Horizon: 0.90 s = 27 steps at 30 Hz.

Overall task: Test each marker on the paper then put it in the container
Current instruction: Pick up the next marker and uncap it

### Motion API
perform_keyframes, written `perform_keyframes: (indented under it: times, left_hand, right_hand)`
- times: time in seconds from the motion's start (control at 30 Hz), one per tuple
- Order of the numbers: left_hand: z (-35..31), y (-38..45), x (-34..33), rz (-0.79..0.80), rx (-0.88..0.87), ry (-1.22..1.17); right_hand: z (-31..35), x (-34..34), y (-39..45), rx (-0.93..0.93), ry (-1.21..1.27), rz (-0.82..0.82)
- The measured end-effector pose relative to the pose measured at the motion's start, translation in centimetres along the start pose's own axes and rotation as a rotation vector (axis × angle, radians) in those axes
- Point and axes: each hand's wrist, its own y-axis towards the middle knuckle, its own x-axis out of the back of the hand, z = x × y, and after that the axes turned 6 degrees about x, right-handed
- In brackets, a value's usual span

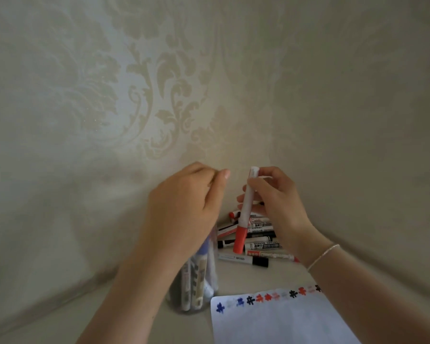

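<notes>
My right hand (273, 202) grips a white marker with a red cap (245, 212), held nearly upright with the cap pointing down, above the pile of loose markers (258, 240). My left hand (186, 207) hovers over the clear container (196, 286), fingers curled and thumb against the forefinger, with nothing visible in it. Several markers stand in the container, and its top is hidden by my left palm. The white paper (283, 324) lies at the front right, with a row of blue, black and red test marks along its far edge.
The pale table surface (139, 314) runs into a corner of patterned wallpaper right behind the marker pile. A thin bracelet (323, 256) is on my right wrist. The container stands just left of the paper.
</notes>
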Motion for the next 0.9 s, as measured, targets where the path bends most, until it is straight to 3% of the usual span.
perform_keyframes:
  times: [0.07,0.13,0.3,0.4,0.47,0.63,0.77,0.9]
  left_hand:
    - [-1.3,-0.2,-1.0,-0.07,-0.104,-0.064]
    - [-2.8,-1.2,-2.4,-0.004,-0.118,-0.099]
    - [-4.2,-3.6,-6.6,0.203,0.048,-0.051]
    - [-3.9,-3.6,-7.8,0.316,0.158,-0.234]
    - [-4.0,-3.5,-8.1,0.428,0.238,-0.443]
    - [-4.3,-4.1,-8.7,0.671,0.365,-0.88]
    - [-4.8,-4.4,-9.0,0.694,0.423,-1.066]
    - [-4.9,-4.8,-9.7,0.712,0.52,-1.205]
  right_hand:
    - [0.1,0.3,-0.2,0.009,0.038,-0.012]
    - [0.3,0.7,-0.4,0.032,0.083,-0.071]
    - [0.7,2.1,-0.9,0.04,0.262,-0.237]
    - [0.4,3.0,-1.4,0.014,0.35,-0.237]
    - [0.2,3.8,-1.5,-0.038,0.34,-0.178]
    - [0.1,5.2,-1.9,-0.206,0.044,0.178]
    - [0.0,6.4,-1.8,-0.2,-0.092,0.19]
    - [-1.2,7.1,-2.1,-0.233,-0.028,0.159]
